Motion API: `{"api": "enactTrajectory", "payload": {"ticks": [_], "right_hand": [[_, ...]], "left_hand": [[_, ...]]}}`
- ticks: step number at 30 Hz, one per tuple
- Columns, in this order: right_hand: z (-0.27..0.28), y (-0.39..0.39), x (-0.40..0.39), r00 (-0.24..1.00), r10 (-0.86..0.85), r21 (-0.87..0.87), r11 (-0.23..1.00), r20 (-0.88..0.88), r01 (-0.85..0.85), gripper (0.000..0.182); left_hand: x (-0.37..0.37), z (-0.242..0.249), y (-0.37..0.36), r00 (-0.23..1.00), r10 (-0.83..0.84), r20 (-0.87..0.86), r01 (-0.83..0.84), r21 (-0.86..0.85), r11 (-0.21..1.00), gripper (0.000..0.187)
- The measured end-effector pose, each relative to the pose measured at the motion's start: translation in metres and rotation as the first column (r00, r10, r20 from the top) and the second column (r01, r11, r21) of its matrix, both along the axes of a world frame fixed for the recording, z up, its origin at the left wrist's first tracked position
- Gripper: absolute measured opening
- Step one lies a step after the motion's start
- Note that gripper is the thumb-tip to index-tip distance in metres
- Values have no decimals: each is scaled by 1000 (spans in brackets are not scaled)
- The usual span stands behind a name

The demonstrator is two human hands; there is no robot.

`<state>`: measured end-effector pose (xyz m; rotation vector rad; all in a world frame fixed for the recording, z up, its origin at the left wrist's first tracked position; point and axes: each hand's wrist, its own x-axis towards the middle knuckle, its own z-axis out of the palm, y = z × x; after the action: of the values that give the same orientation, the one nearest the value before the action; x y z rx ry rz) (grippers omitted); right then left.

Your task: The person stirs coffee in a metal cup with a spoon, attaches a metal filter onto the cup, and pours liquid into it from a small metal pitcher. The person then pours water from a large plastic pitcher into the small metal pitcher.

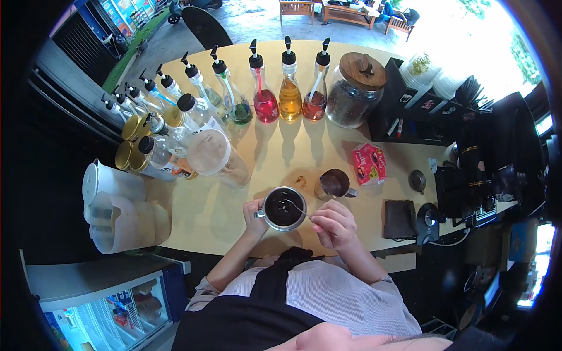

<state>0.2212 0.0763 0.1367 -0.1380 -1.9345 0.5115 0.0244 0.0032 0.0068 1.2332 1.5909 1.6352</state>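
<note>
Near the counter's front edge, my left hand [253,217] is wrapped round the handle side of a metal cup [267,225]. Dark liquid or paste lies in the cup. My right hand [334,224] pinches the end of a thin metal spoon [299,209], whose other end rests in the dark contents. Just behind my right hand stands a second metal pitcher [335,183], its handle pointing right. A small brown stain [300,181] marks the counter behind the cup.
Pump bottles of coloured syrup [290,96] line the counter's back, beside a wooden-lidded glass jar [354,93]. Plastic tubs [117,222] and a capped clear container [216,158] stand left. A pink packet [369,164], a dark cloth [399,219] and a black organizer [410,126] are right.
</note>
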Motion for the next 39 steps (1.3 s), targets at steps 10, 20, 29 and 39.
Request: {"api": "enactTrajectory", "payload": {"ticks": [10,20,29,39], "right_hand": [[-4,1,2,1000,-3,8,1000,-3,3,18],[0,-1,2,999,-10,118,993,53,4,22],[1,-1,3,999,-13,98,995,41,9,22],[-1,-4,3,998,-33,135,991,52,26,21]], "left_hand": [[-2,-3,0,998,25,-63,-26,-16,1000,52],[-1,-5,0,990,38,-135,-39,-3,999,53],[1,4,1,963,99,-251,-90,47,995,55],[4,-8,0,992,13,129,-17,27,999,57]]}}
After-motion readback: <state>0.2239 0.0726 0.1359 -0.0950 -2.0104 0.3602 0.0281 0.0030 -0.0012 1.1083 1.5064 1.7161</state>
